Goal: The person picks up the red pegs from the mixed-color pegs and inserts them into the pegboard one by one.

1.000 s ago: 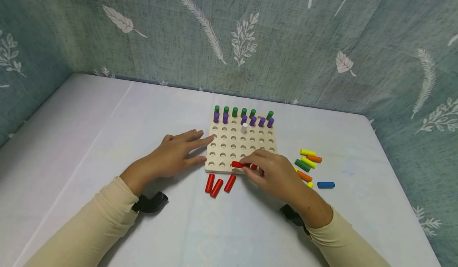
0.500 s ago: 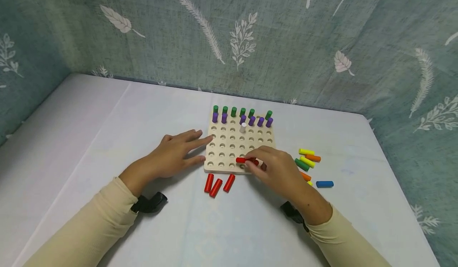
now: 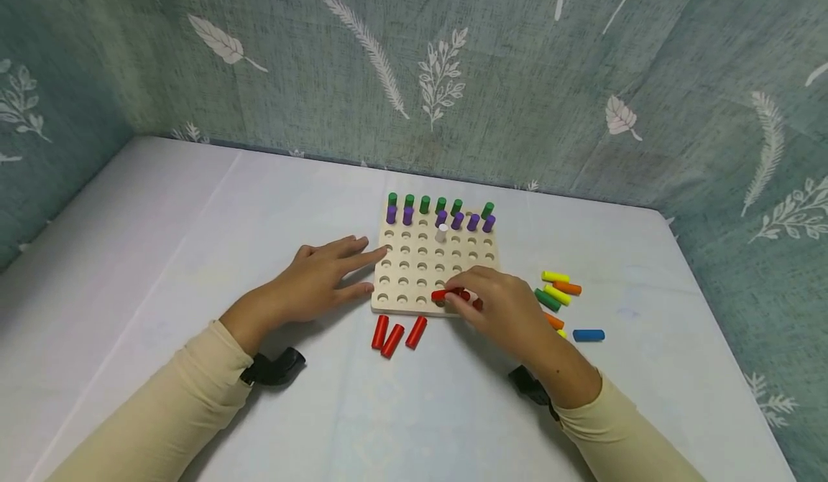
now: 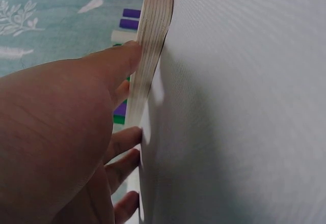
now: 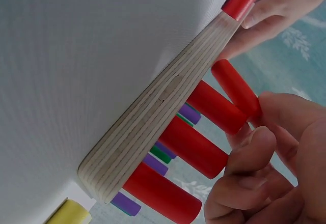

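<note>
A wooden pegboard (image 3: 401, 310) with rows of round holes lies on the white cloth. My left hand (image 3: 326, 277) rests beside its left edge, fingers spread, with thumb and fingertips touching the board. My right hand (image 3: 501, 309) pinches a red peg (image 5: 237, 89) between thumb and index finger over the front row. Three red pegs (image 5: 193, 147) stand along the board's front edge in the right wrist view, partly hidden by the hand in the head view. The held peg is tilted; whether its lower end is inside a hole I cannot tell.
Three loose red pegs (image 3: 392, 340) lie before the board. Green pegs (image 3: 425, 205) and purple pegs (image 3: 457, 220) stand in the back rows, with one white peg (image 3: 442, 233) in front. Right of the board lie yellow, orange and green pegs (image 3: 548, 299) and a blue peg (image 3: 589, 335).
My right hand has shifted the red peg a little to the right along the front row. The left hand has stayed at the board's left edge.
</note>
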The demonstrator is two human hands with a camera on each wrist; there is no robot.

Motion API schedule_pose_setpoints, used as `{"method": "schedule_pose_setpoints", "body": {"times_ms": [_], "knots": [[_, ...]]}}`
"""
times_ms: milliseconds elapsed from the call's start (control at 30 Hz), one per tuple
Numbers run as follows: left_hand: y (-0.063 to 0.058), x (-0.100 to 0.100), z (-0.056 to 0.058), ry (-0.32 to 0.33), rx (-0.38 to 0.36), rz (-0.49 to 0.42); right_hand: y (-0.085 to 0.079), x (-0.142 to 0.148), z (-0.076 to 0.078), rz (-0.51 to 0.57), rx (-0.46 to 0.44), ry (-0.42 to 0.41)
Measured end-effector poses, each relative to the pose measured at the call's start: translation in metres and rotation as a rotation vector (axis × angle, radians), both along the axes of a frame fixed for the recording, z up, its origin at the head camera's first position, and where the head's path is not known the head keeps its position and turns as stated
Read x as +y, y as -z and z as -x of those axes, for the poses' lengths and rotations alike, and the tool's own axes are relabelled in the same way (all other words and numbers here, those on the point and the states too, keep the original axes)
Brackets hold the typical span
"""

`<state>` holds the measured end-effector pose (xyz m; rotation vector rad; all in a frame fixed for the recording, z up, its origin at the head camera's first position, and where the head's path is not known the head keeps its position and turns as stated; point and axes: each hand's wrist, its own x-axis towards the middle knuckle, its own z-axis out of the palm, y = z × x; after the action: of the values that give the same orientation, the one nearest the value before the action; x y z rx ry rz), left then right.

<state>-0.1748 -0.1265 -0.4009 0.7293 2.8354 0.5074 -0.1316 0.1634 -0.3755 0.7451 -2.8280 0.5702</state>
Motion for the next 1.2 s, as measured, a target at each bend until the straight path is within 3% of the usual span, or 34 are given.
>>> {"method": "schedule_pose_setpoints", "body": {"times_ms": [400,767,967,1200], "knots": [[0.0050,0.0010,-0.0007,-0.004,-0.013,0.006,-0.0002,-0.0003,-0.0015,-0.002,-0.044,0.010],[0.0004,0.0008,-0.0018,0.000,-0.015,-0.003,-0.0014,0.0005,0.0003,0.009,-0.054,0.019],[-0.0008,0.0012,0.0016,0.000,0.016,-0.001,-0.0039,-0.0002,0.0017,0.004,-0.040,0.036],[0.0006,0.0011,0.0008,-0.011,-0.015,0.003,-0.0031,0.0003,0.0008,0.021,-0.016,0.011]]}}
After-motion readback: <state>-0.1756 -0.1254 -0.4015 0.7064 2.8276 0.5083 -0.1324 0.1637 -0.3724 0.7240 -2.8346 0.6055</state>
